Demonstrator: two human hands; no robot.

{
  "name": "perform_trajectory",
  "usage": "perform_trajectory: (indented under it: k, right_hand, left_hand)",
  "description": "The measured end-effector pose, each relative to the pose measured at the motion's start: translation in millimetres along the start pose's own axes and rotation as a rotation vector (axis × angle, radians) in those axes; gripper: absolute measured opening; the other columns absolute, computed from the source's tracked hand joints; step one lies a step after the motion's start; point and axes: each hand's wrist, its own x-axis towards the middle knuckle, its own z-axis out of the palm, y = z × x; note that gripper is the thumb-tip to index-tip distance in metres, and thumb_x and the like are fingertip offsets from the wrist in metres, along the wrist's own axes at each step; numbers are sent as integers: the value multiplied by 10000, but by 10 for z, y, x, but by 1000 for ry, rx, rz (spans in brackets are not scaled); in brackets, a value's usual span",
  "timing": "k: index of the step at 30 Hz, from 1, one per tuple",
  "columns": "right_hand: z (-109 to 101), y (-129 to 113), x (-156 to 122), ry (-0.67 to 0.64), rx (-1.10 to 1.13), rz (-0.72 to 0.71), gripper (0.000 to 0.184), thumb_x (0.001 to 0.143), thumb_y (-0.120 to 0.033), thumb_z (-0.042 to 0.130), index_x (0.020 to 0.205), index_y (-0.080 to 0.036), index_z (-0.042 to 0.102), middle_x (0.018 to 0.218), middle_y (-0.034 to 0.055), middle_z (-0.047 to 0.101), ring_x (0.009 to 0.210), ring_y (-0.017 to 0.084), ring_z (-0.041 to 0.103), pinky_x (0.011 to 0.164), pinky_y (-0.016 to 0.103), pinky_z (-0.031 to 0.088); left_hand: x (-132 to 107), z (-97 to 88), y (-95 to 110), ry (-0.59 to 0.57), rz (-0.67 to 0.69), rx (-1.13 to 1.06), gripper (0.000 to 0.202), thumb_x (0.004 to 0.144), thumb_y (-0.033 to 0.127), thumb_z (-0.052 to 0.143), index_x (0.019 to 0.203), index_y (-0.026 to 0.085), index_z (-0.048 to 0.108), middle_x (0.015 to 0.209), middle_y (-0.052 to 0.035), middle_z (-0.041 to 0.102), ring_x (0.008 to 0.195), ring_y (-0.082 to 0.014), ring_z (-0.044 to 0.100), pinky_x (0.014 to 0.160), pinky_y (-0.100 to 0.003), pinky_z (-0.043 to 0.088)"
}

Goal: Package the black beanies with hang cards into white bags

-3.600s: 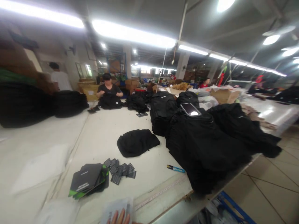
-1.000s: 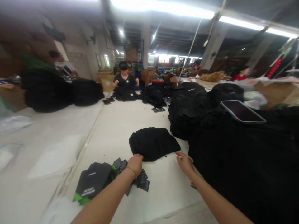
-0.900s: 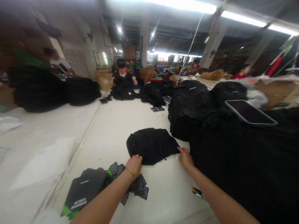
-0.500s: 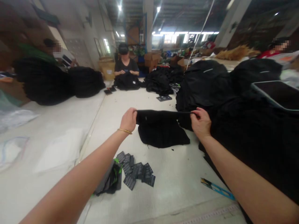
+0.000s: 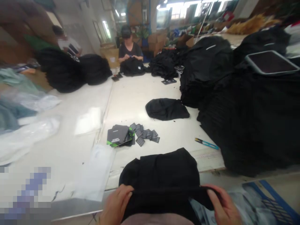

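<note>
Both my hands grip a black cloth garment (image 5: pixel 161 170) by its long near edge, which is stretched between them. Part of the garment lies over the table's front edge, and the rest hangs toward me. My left hand (image 5: pixel 117 203) is closed on one end of that edge. At the other end, the fingers of my right hand (image 5: pixel 223 204) are closed on the cloth. Farther up the table a second black garment (image 5: pixel 167 109) lies flat. Between them are a stack of dark cards with green edges (image 5: pixel 118 134) and several small dark tags (image 5: pixel 146 135).
Thread snips (image 5: pixel 206 143) with blue handles lie right of the tags. A large black garment pile (image 5: pixel 253 122) fills the right side, with a phone (image 5: pixel 272 62) on top. Clear plastic bags (image 5: pixel 25 137) lie left. A co-worker (image 5: pixel 130 51) handles black cloth across the table.
My hands have drawn the garment toward me, from mid-table down to the front edge. The second black garment now shows whole. My view has tipped downward.
</note>
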Motion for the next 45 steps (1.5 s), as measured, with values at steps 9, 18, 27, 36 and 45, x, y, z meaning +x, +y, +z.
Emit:
perform_trajectory:
  k: [9,18,27,36,45]
  right_hand:
    - [759,-379,958,-35,-224,-437,347,802,-394,440,1054,-186,556,1037,138,615,997,281,551,861,443,434]
    - [891,35,843,-477,-601,-806,432,836,-325,448,1259,-240,467,1352,84,444,1270,271,339,1021,496,251]
    - [1005,-418,-67,-676,-251,-1126,558,776,-278,550,1308,-200,400,1332,111,462,1280,270,323,1035,518,266]
    - [1133,-366,-515,-585,412,-181,379,738,-137,454,1068,-245,605,1073,52,661,1020,234,591,927,473,431]
    - [743,-246,-137,-397,792,718,303,671,-379,615,905,-187,605,892,99,693,887,293,639,708,454,539]
  left_hand:
    - [426,-64,-218,-99,-601,-347,386,825,488,370,940,177,567,712,-14,632,701,-191,599,660,-310,482]
    - [-193,96,-422,-105,-692,-115,298,844,443,359,918,209,527,485,62,455,498,-146,500,518,-243,362]
    - [458,54,-132,-164,-360,-179,264,853,353,390,999,205,553,837,-12,641,753,-151,576,731,-269,442]
    - [1025,660,105,-561,-46,-210,355,910,335,259,1036,221,570,880,7,679,887,-157,559,854,-279,387]
    - [776,744,95,-394,-121,-130,422,749,492,559,1053,200,553,892,-39,631,861,-207,556,815,-335,411]
